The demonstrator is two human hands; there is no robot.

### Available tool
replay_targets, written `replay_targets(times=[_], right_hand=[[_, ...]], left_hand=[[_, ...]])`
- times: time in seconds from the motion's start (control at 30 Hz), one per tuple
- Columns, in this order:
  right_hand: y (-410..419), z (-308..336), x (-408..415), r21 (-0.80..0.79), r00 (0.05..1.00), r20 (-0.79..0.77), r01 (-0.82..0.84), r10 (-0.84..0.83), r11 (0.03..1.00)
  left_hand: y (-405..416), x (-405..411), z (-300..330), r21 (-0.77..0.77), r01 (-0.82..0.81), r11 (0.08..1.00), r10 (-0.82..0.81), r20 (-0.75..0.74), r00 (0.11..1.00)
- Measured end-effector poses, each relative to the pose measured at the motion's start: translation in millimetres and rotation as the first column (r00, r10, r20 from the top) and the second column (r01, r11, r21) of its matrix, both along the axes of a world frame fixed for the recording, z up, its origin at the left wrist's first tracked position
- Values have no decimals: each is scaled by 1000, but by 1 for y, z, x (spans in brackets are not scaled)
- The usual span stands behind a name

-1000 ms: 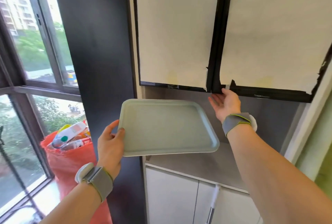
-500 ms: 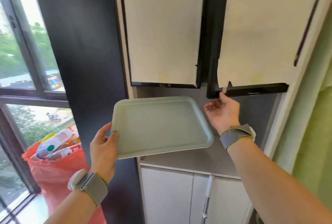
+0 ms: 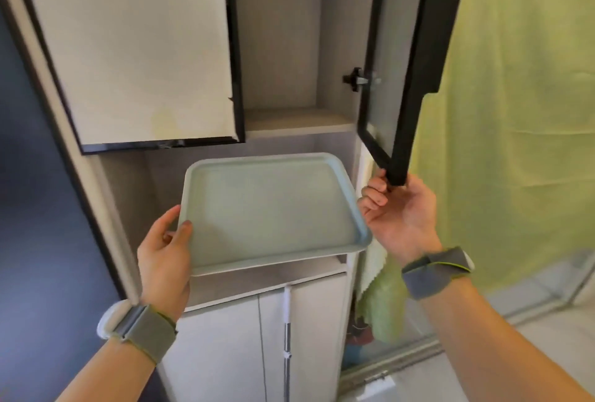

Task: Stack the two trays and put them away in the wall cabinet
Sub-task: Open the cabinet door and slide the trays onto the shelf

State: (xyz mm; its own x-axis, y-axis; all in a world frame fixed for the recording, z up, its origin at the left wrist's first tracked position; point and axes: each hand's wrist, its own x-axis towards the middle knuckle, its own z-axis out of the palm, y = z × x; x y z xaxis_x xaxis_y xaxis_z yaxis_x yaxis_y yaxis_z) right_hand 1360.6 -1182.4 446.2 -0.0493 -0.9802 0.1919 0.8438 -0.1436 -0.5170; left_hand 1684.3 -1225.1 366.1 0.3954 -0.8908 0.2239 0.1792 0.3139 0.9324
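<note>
My left hand (image 3: 165, 252) grips the near left edge of the pale green trays (image 3: 270, 208), held flat in front of the cabinet; a white rim under the top tray shows a second tray stacked beneath. My right hand (image 3: 399, 211) holds the bottom corner of the wall cabinet's right door (image 3: 402, 79), which is swung wide open. Behind it the cabinet's inside (image 3: 289, 118) shows a bare grey shelf. The left cabinet door (image 3: 135, 47) is closed.
Below the trays is a grey counter ledge (image 3: 257, 279) over white base cabinet doors (image 3: 244, 347) with a white-and-metal pole (image 3: 287, 337) leaning on them. A yellow-green curtain (image 3: 515, 111) hangs at the right. A dark panel (image 3: 42, 208) fills the left.
My right hand has pulled the right cabinet door from closed to wide open, baring the shelf. The view has swung right, away from the window. The trays stay in my left hand.
</note>
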Motion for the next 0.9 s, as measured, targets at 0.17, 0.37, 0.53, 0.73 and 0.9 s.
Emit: replay_targets(times=[0.17,0.37,0.53,0.73,0.9], right_hand=[[30,5,-54,74,994,6,107,-107,992],[39,17,-73,176,981,-92,187,-173,966],[35,2,-71,162,921,-267,331,-282,929],[39,-28,-63,48,549,-738,623,-393,781],[30,-42,-36,181,613,-748,555,-253,812]], left_hand=[[-15,-42,7,2,108,994,-108,-8,994],[-18,-74,15,7,201,980,-200,-27,979],[-13,-69,16,-13,185,983,-185,-3,983],[-6,-56,20,21,214,977,-213,-28,977],[5,-45,36,67,266,962,-268,16,963]])
